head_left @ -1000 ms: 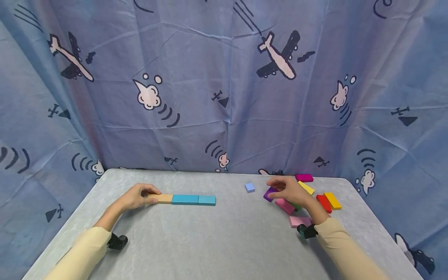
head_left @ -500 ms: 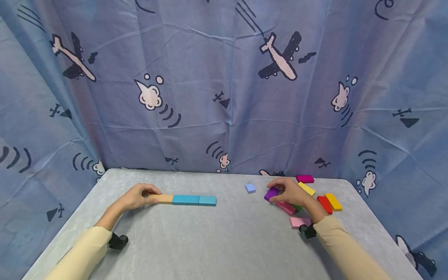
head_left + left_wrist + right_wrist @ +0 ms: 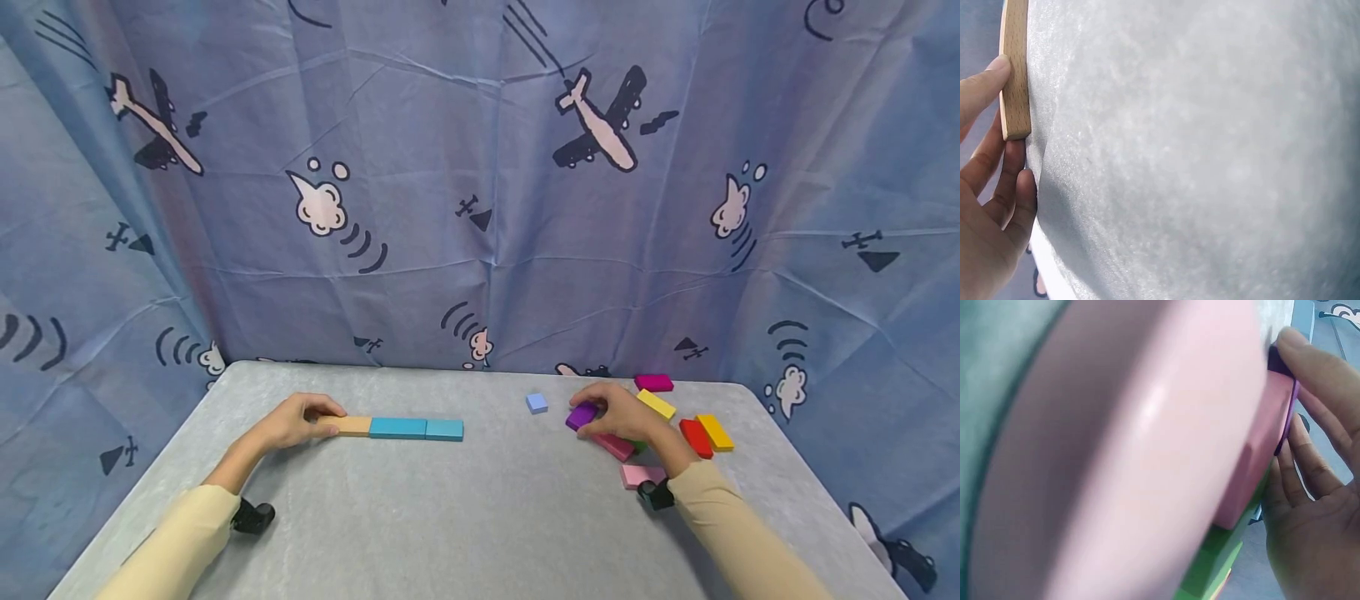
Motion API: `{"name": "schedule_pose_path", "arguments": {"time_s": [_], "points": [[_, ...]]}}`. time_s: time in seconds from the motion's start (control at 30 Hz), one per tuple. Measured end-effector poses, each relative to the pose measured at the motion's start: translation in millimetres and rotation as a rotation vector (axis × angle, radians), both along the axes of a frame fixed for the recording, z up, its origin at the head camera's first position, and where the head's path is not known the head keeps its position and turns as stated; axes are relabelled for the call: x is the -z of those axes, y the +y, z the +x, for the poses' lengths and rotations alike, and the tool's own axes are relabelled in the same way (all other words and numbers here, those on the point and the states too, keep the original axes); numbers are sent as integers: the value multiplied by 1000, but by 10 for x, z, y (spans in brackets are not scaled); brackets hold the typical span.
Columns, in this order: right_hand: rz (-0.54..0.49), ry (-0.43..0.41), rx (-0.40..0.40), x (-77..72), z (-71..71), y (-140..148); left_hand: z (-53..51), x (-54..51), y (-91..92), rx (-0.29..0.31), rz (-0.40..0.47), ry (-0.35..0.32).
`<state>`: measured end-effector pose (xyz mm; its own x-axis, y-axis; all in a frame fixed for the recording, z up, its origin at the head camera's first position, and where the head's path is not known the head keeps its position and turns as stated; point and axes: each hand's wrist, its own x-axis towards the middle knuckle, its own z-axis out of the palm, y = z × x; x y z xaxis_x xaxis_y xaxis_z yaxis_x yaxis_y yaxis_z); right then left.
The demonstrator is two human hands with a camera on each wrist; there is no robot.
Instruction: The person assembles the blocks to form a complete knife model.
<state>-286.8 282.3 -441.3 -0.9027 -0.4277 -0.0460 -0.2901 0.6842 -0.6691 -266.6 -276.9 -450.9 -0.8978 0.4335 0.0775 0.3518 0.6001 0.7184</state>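
Observation:
My left hand pinches the left end of a tan wooden block; the left wrist view shows the thumb on one side of this wood-grained block. Right of it, end to end in a row, lie a longer blue block and a shorter blue block. My right hand grips a purple block between thumb and fingers. Against the purple block is a dark pink block, with a green block behind it, partly hidden by the hand in the head view.
A small light-blue block lies left of my right hand. Around that hand are light pink, yellow, magenta, red and orange-yellow blocks. A patterned curtain hangs behind the grey table.
My right thumb and fingers have come down and taken hold of the purple block. The left hand has stayed on the tan block, and the row is unchanged.

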Motion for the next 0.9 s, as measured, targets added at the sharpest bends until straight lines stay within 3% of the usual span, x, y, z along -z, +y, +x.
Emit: {"name": "schedule_pose_path", "arguments": {"time_s": [0.37,0.73,0.9], "points": [[21,27,27,55,-6,16,-9,6,-10,11,-2,0],[-123,101,-9,5,88,48,-22,24,-17,13,9,0],[-141,109,-16,-16,135,58,-24,25,-19,13,3,3]]}}
